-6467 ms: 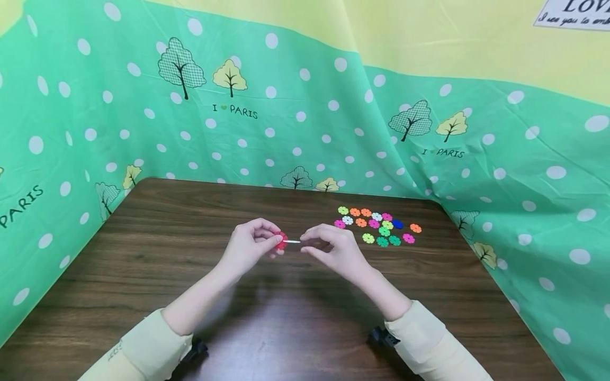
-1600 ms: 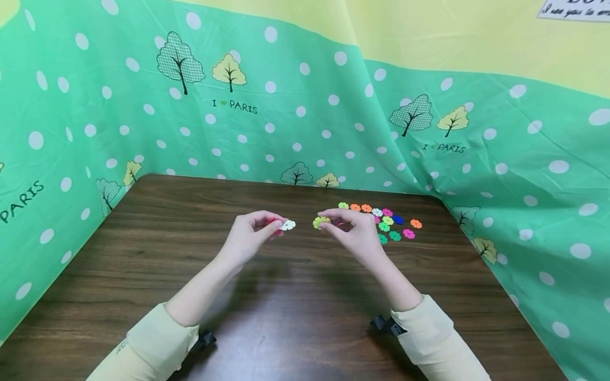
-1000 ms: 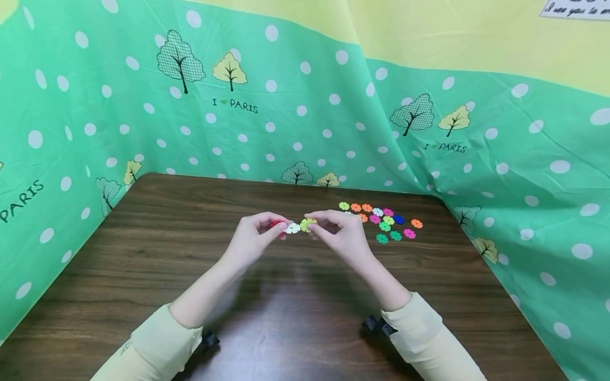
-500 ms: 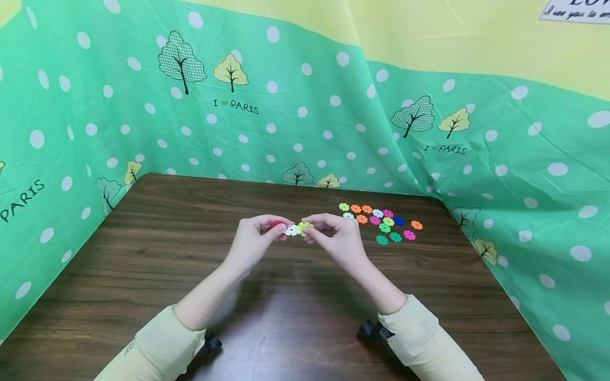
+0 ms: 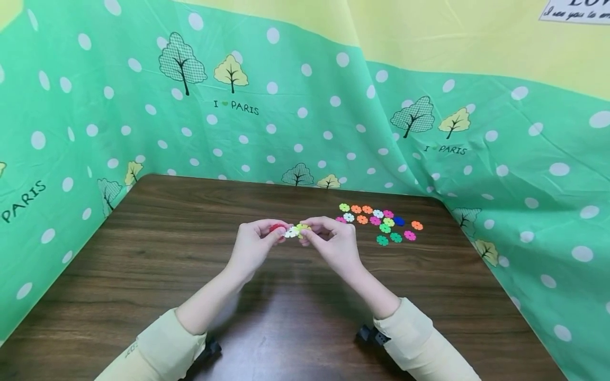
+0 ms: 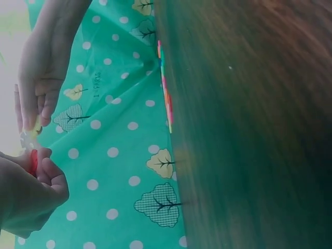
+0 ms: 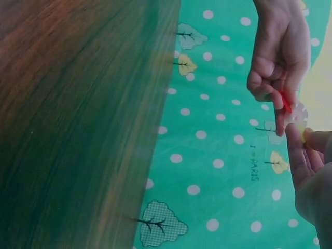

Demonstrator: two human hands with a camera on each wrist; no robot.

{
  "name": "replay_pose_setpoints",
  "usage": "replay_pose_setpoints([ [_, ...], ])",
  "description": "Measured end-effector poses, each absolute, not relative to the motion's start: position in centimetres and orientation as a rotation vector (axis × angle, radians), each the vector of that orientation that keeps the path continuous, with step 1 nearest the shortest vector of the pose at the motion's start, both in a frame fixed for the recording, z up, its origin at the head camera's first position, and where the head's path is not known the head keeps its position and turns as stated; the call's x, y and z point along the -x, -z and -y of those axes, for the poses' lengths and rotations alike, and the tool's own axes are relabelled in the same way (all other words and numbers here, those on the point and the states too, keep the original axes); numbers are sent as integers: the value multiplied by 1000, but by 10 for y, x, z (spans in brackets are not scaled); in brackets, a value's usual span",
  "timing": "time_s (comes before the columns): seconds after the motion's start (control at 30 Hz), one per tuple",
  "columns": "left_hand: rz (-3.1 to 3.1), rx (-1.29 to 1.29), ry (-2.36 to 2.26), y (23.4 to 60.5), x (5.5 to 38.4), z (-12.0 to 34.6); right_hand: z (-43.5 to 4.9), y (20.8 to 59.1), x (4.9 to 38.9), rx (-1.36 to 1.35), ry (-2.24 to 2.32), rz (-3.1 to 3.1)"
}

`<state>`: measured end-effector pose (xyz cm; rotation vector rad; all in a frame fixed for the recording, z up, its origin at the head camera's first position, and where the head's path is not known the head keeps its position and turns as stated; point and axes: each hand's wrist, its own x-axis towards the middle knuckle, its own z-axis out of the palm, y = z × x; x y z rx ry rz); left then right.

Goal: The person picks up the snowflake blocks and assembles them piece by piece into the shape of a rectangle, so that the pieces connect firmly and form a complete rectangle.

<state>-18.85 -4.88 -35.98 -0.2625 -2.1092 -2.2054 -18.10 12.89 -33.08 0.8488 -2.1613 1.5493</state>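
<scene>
In the head view my left hand [image 5: 251, 247] pinches a red flower-shaped interlocking disc [image 5: 277, 227] above the table. A white disc [image 5: 290, 233] joins onto the red one and sticks out to the right. Thumb and fingers of my right hand [image 5: 337, 247] pinch a yellow-green disc [image 5: 302, 227], its edge meeting the white disc. Whether their slots are engaged cannot be made out. The right wrist view shows the red disc [image 7: 286, 102] nearly edge-on beside the white disc [image 7: 299, 115]; fingertips cover much of the yellow-green one.
Several loose flower discs in orange, pink, green, white, yellow-green and blue [image 5: 398, 221] lie flat at the table's back right. The dark wood table [image 5: 167, 254] runs back to a green dotted cloth [image 5: 267, 143], which hangs behind and along both sides.
A yellow-green disc left the loose group in my right hand and came leftward to the white disc. The two now overlap more. My left hand has kept the red and white pair.
</scene>
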Motion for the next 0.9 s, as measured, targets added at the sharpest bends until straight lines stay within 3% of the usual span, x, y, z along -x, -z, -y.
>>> replay_pose_setpoints([
  [0.53,2238,371,2100,359,190,54,-134,336,186,-878,-1667,2201],
  [0.9,2234,366,2121,358,193,61,-144,325,185,-928,-1480,2289],
])
